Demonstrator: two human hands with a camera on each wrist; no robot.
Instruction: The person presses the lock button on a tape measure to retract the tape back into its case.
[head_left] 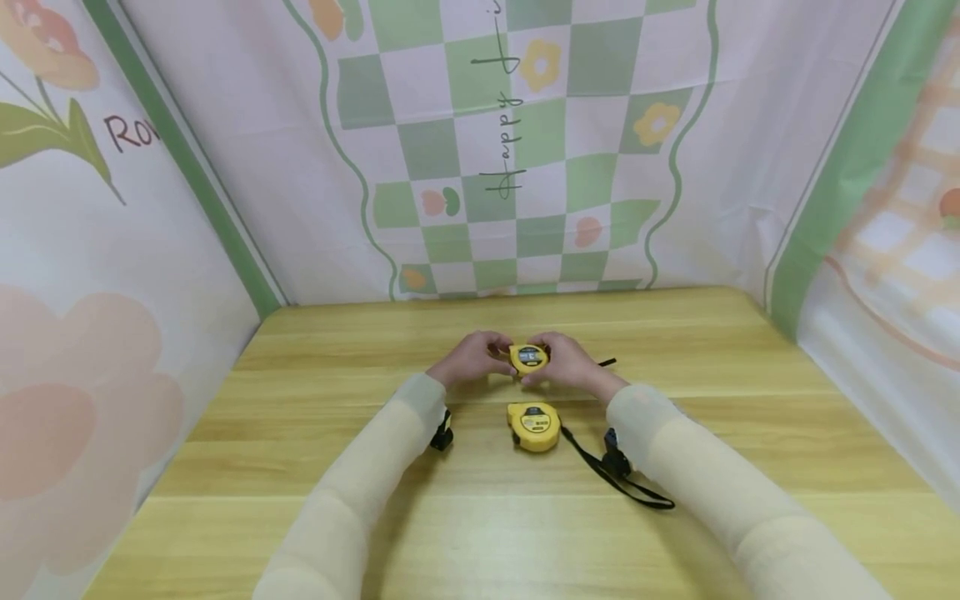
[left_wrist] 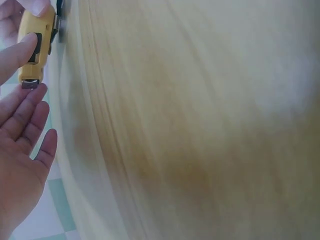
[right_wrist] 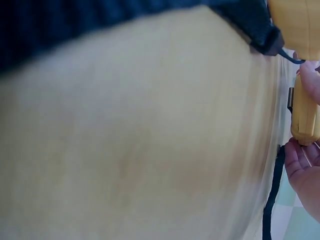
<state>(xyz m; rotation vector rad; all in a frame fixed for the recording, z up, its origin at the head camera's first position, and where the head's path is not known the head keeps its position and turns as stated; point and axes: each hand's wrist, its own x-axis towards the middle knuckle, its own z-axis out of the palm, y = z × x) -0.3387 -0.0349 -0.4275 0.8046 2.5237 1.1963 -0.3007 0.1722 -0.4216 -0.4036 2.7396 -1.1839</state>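
Note:
Both hands meet over the table's far half at a small yellow tape measure [head_left: 529, 358] with a black strap end showing beyond the right wrist. My right hand [head_left: 567, 361] grips the case from its right side, thumb on one face in the right wrist view. My left hand [head_left: 474, 358] is on the other side. In the left wrist view its thumb [left_wrist: 17, 56] presses the black lock button, and its fingertips touch the metal hook end. Nearer lies a larger yellow tape measure [head_left: 536, 427], flat on the table, touched by neither hand.
A black wrist strap [head_left: 630, 487] trails from the larger tape measure to the right, passing by the right forearm. The wood-grain table [head_left: 480, 533] ends at the back against a patterned curtain [head_left: 510, 167]; more printed cloth hangs at both sides.

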